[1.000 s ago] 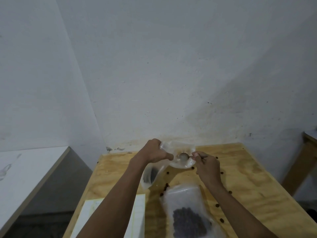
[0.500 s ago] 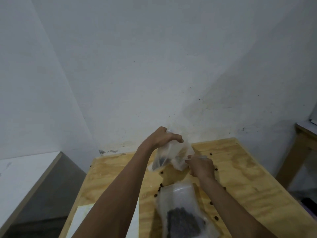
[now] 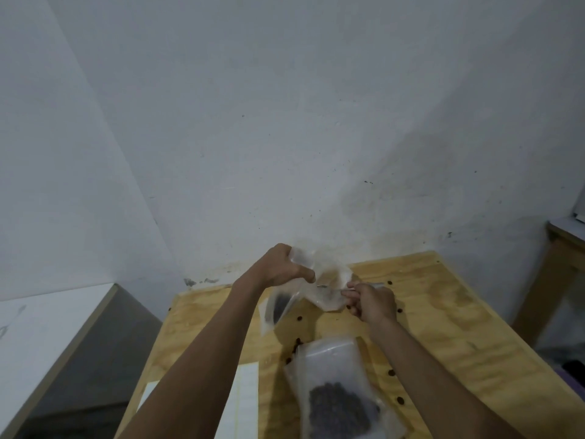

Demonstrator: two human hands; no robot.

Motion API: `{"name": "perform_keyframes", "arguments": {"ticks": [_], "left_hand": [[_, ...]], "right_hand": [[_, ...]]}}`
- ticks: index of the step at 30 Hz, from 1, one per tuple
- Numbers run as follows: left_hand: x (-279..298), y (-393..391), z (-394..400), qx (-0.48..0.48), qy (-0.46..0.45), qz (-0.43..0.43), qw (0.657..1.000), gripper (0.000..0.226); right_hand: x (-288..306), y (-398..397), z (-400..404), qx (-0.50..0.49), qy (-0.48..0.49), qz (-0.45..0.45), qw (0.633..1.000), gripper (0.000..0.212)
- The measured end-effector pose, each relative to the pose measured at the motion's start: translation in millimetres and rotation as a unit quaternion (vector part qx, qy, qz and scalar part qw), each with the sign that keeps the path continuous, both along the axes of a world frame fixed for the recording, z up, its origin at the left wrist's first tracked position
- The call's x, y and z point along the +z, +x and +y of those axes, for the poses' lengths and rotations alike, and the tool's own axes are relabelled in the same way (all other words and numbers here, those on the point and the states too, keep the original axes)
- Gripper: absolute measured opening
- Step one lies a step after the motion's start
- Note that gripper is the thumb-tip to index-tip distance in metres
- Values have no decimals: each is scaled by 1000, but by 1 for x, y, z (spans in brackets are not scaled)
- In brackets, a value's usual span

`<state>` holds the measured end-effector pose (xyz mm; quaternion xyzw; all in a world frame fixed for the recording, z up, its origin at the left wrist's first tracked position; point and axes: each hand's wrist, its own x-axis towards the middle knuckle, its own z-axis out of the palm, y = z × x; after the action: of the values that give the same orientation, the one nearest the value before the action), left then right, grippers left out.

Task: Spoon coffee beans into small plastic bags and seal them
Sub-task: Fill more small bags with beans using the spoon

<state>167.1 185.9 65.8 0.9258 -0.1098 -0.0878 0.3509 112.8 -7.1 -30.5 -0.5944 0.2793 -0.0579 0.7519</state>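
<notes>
Head view: small bag [image 3: 319, 280] between hands

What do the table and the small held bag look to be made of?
Table: likely plywood, unfinished look; pale wood with visible grain swirls and a layered edge. Small bag, held by the left hand: thin clear plastic film, glossy; see-through and crumpled, with dark beans showing inside.

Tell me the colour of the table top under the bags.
Light yellowish plywood table top with visible wood grain, dotted with dark loose beans; shown in the head view.
</notes>
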Motion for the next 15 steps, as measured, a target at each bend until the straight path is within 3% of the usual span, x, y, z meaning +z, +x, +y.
{"name": "perform_keyframes", "arguments": {"ticks": [8, 12, 15], "left_hand": [[-26, -21, 22, 18, -32, 8, 999, 70], [-35, -24, 28, 22, -52, 9, 998, 60], [-28, -30, 30, 5, -80, 13, 997, 36]], "right_hand": [[6, -2, 1, -31, 17, -2, 999, 18], [8, -3, 3, -73, 8, -6, 997, 24], [9, -9, 3, -79, -38, -6, 996, 22]]}}
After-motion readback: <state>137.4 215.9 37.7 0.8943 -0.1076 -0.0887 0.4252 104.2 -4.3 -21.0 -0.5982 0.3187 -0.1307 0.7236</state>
